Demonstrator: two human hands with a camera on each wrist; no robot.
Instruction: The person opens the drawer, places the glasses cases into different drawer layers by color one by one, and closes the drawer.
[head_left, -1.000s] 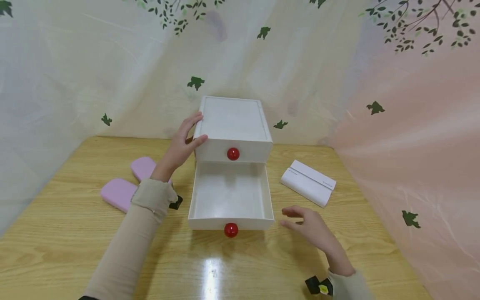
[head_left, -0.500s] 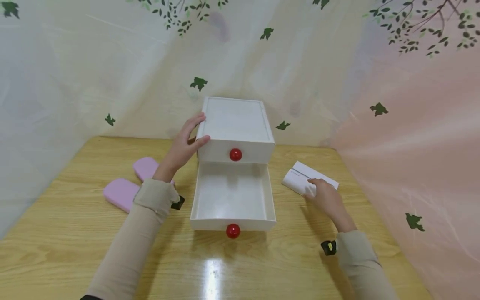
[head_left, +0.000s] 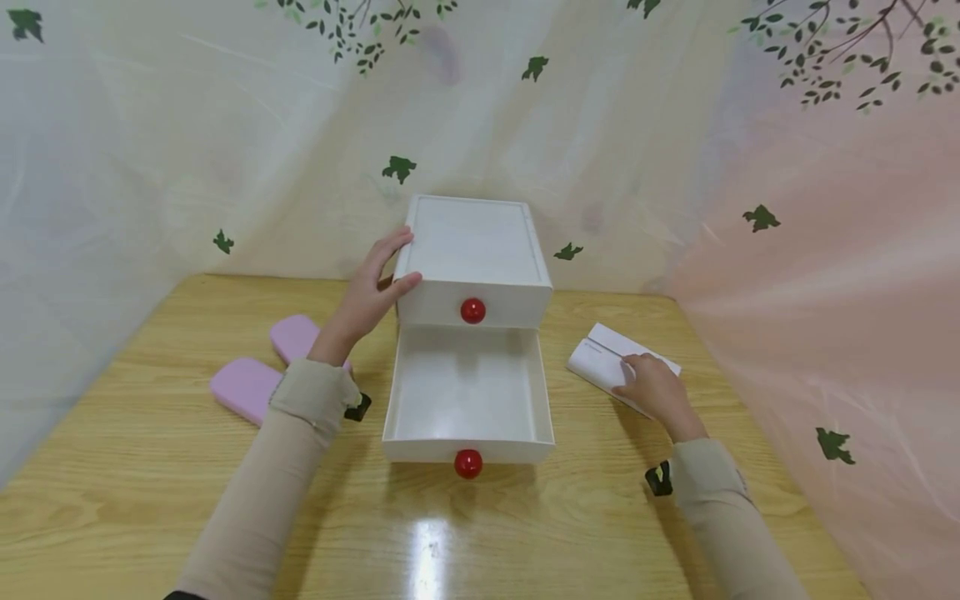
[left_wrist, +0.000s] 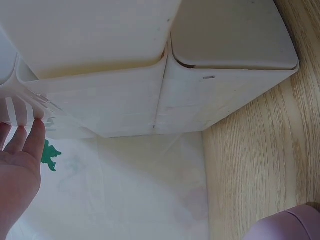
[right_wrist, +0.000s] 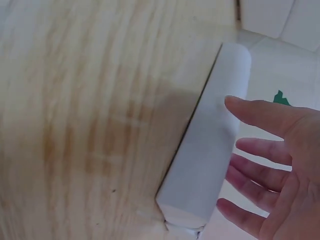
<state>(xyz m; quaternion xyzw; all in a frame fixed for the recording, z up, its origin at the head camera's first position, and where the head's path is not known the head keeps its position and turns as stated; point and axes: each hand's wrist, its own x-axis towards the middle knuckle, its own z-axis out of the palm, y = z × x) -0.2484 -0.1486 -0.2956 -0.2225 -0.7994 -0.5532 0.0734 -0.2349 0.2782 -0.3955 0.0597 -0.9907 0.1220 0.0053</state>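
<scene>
A white two-drawer box [head_left: 474,242] with red knobs stands at the table's middle, its lower drawer [head_left: 468,383] pulled out. My left hand [head_left: 367,296] rests on the box's upper left edge, thumb by the front corner, fingers along the side; in the left wrist view the fingertips [left_wrist: 37,122] touch the box's wall. My right hand [head_left: 654,390] is over a flat white case with a flap [head_left: 596,360] lying on the table. In the right wrist view the thumb lies over the case's near face [right_wrist: 205,135], and the loosely bent fingers reach its other edge.
Two pink rounded cases [head_left: 243,387] lie left of the box, partly behind the left forearm. The wooden table [head_left: 480,542] shines at the front. A patterned sheet [head_left: 315,150] with green leaf shapes hangs behind and at the sides.
My right hand has moved from beside the open drawer, forward and right, onto the white case. The left hand, the box and the drawer stay as they were.
</scene>
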